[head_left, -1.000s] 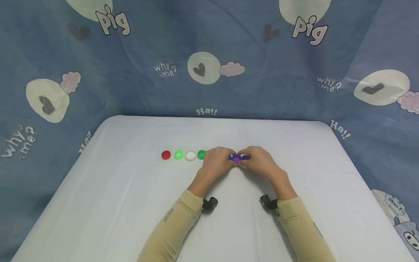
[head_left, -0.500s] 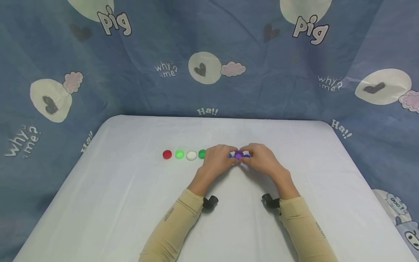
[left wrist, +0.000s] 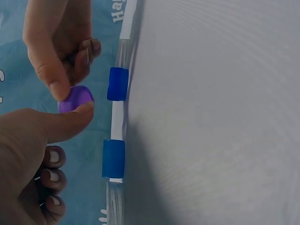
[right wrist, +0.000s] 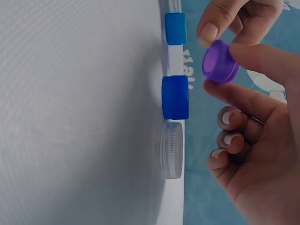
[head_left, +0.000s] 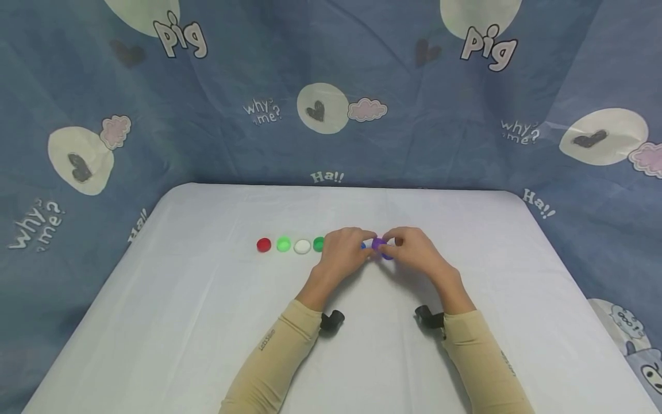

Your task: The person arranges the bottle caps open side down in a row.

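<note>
A small purple bottle cap (right wrist: 220, 63) is raised above a row of caps. My right hand (head_left: 416, 250) pinches it between thumb and index finger, the other fingers curled. From the opposite side my left hand (head_left: 341, 253) has its thumb and index finger at the cap's edge; in the left wrist view the left thumb overlaps the purple cap (left wrist: 77, 98). Beneath the hands stand a dark blue cap (right wrist: 176, 97), a lighter blue cap (right wrist: 176, 29) and a clear ridged cap (right wrist: 172, 150). The left hand hides part of the row in the head view.
Left of the hands, the row continues with a green cap (head_left: 318, 244), a white cap (head_left: 302, 246), a light green cap (head_left: 283, 244) and a red cap (head_left: 264, 245). All lie on a white-covered table (head_left: 207, 322). Behind hangs a printed blue cloth (head_left: 233, 69).
The purple cap has risen slightly and moved a little right, turning between the fingers. My right hand has shifted slightly right with it; the left hand has barely moved.
</note>
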`<state>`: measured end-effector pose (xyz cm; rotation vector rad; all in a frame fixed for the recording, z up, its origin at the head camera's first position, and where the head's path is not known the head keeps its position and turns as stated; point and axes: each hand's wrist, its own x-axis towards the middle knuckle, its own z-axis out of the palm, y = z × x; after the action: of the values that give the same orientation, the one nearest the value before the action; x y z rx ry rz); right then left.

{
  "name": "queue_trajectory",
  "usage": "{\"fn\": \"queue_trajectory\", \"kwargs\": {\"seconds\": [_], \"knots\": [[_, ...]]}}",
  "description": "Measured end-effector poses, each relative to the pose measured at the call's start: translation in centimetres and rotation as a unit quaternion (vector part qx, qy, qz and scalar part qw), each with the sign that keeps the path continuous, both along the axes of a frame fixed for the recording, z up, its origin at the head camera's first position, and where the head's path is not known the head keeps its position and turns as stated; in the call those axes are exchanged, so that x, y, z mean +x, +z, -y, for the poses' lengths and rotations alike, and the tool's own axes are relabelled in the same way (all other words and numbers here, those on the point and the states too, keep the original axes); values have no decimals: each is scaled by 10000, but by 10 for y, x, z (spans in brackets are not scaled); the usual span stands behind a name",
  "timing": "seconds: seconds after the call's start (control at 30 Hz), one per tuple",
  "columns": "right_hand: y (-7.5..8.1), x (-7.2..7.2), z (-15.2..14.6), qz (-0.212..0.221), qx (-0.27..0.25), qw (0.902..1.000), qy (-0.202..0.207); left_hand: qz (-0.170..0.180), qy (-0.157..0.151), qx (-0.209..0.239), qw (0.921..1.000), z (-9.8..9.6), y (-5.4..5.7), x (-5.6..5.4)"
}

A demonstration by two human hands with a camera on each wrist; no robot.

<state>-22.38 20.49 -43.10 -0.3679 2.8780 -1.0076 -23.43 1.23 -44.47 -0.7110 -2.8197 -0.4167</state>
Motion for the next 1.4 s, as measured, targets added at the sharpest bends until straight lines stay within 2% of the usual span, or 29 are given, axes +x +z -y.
{"fn": "queue_trajectory", "kwargs": {"seconds": [0.23,0.5,0.7,1.03,1.2,1.4], "knots": [[0,-2,-1,202,-237,9995,-17,-395,64,1,9992,0,3,0],[-1,-2,-1,333,-204,9992,-26,-481,77,54,9988,2,4,2],[0,-2,-1,67,-120,9999,-93,-377,82,162,9991,3,4,2],[0,-2,2,-778,211,9966,157,10,256,363,9990,5,-2,1],[-1,-2,2,-848,307,9957,193,125,258,350,9990,4,-4,0],[-1,-1,2,-915,315,9950,232,62,223,277,9993,2,-4,0]]}}
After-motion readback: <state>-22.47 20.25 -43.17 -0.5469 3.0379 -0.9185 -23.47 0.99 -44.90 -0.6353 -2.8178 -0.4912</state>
